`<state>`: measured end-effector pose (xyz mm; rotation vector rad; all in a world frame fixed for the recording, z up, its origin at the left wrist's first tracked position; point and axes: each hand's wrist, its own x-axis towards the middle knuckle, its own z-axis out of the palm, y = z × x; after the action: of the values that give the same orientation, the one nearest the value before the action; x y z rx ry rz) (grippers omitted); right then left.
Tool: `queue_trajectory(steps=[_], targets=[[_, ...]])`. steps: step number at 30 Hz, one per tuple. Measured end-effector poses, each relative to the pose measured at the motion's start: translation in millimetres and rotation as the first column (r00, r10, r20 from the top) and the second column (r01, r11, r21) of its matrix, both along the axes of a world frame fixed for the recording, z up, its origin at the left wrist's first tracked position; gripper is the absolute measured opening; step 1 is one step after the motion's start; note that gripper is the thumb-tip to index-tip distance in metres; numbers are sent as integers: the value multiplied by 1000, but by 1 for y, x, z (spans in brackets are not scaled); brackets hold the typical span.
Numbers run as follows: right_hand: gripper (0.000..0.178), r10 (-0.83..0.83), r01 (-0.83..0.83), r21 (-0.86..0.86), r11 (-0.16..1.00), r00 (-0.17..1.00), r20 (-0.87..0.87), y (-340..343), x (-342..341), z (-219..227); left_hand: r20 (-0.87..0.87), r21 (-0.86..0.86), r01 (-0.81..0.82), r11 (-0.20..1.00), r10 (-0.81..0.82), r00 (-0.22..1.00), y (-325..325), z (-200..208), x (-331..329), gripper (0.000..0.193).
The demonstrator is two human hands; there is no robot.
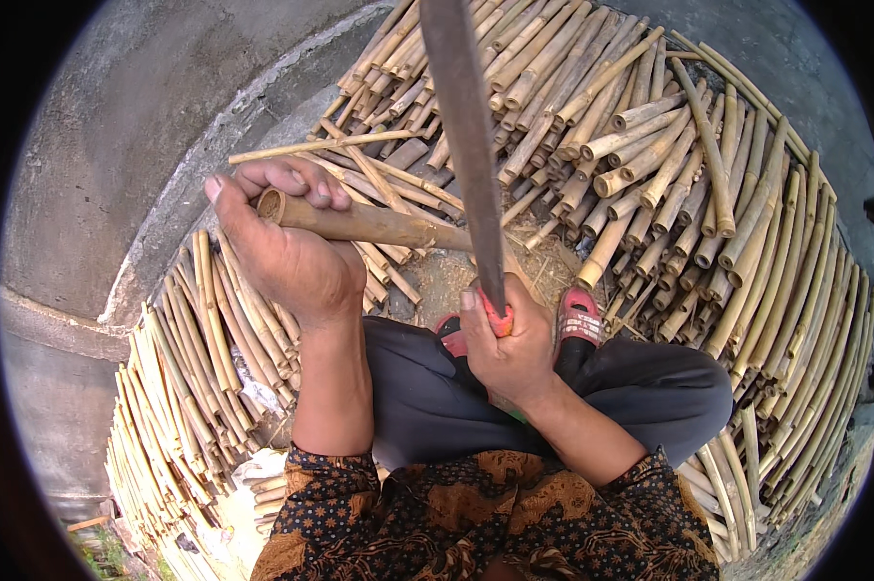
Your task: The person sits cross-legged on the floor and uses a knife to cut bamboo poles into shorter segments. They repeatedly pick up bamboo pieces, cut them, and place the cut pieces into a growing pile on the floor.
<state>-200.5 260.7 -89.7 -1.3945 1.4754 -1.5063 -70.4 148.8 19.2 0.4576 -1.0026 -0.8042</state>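
Observation:
My left hand [301,261] is closed around a bamboo pole [383,228] close to its cut end, with the thumb and fingertips curled about it. The pole slants down to the right and passes behind the blade; its other end is hidden by the blade and my right hand. In front of my knees, my right hand [514,353] grips the red handle of a machete [464,126]. Its long, dark blade points away from me, runs past the top edge of the view and crosses in front of the pole.
A large heap of cut bamboo poles [640,116] fills the far and right side, against a grey wall [785,58]. More bamboo poles [190,368] lie in a pile on the left. Red sandals [580,315] and my bent legs [640,387] are just beyond my right hand.

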Motion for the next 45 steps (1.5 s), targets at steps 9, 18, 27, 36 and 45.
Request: queue_trajectory(steps=[9, 18, 27, 36, 45], targets=[[29, 11, -10, -38, 999, 1000, 27, 8, -1, 15, 5, 65, 5, 998, -6, 1000, 4, 3, 5, 54], [31, -26, 22, 487, 873, 1000, 0, -19, -12, -57, -38, 88, 29, 996, -25, 999, 2, 11, 6, 55], [33, 55, -56, 30, 998, 998, 5, -1, -7, -1, -55, -68, 134, 989, -138, 989, 4, 1, 15, 65], [33, 97, -110, 229, 967, 993, 64, -2, 0, -31, 32, -20, 157, 987, -156, 987, 23, -3, 25, 61], [32, 52, -11, 433, 901, 995, -81, -13, -4, -24, 12, -19, 248, 969, -248, 969, 24, -2, 27, 68]])
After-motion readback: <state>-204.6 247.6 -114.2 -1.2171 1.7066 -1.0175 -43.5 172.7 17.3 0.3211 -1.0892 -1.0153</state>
